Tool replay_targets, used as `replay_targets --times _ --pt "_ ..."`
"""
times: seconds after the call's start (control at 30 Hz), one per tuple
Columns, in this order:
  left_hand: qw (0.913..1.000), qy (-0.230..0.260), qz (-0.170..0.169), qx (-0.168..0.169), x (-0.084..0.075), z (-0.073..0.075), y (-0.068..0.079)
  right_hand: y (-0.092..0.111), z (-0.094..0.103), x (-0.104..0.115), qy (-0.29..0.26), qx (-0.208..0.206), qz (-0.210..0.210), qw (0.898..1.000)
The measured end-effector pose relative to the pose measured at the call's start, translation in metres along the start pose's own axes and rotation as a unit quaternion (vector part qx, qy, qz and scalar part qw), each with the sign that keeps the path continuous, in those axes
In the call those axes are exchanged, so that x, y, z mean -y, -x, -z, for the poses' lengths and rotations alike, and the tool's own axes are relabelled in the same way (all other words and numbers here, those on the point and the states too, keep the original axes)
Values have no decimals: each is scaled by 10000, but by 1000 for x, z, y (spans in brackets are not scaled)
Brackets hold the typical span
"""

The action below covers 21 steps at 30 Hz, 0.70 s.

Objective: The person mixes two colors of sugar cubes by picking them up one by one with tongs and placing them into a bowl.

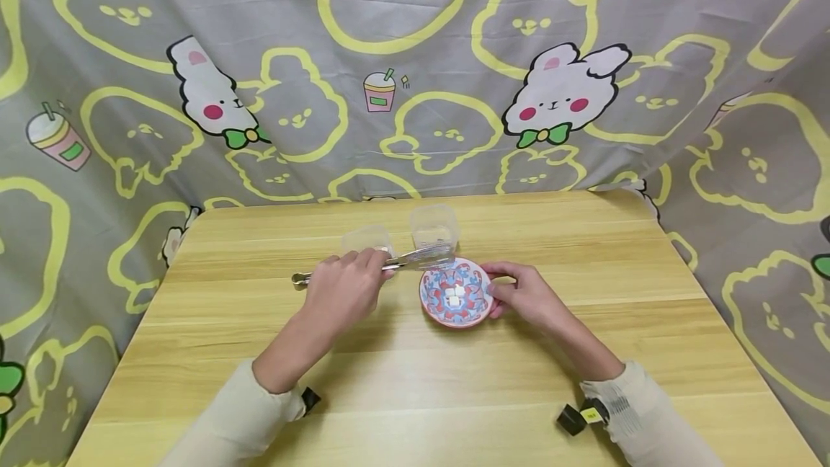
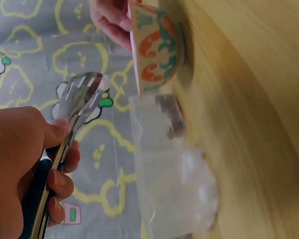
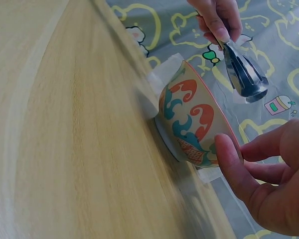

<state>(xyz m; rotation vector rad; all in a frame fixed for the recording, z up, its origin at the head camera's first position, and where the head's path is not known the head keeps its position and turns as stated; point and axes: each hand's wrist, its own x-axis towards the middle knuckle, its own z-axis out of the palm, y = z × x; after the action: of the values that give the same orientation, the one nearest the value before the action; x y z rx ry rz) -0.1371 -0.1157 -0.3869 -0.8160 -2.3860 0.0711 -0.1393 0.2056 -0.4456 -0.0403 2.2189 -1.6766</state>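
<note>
My left hand (image 1: 346, 283) grips a pair of metal tongs (image 1: 415, 259) around the handles. The slotted tips of the tongs (image 2: 81, 94) hang over the far left rim of a patterned bowl (image 1: 478, 307). Several small white cubes (image 1: 454, 300) lie at the bottom of that bowl. On its right side, my right hand (image 1: 528, 292) pinches the rim, thumb on the outer wall in the right wrist view. Red and teal swirls cover the bowl's outside (image 3: 189, 117).
Two clear plastic containers stand behind the bowl. The left container (image 1: 363, 238) holds white pieces, and the right container (image 1: 433, 216) has dark brown pieces (image 2: 170, 117). A wooden table (image 1: 415, 395) lies underneath, with a patterned curtain (image 1: 454, 70) along its far edge.
</note>
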Motion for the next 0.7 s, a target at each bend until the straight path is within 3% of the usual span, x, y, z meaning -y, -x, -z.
replay_targets --times 0.27,0.7 --pt "9988 350 -13 336 -14 -6 -1 0 1 0 -78 27 24 10000" --pt "9976 387 -14 581 -17 -12 0 1 1 0 110 -22 100 9999"
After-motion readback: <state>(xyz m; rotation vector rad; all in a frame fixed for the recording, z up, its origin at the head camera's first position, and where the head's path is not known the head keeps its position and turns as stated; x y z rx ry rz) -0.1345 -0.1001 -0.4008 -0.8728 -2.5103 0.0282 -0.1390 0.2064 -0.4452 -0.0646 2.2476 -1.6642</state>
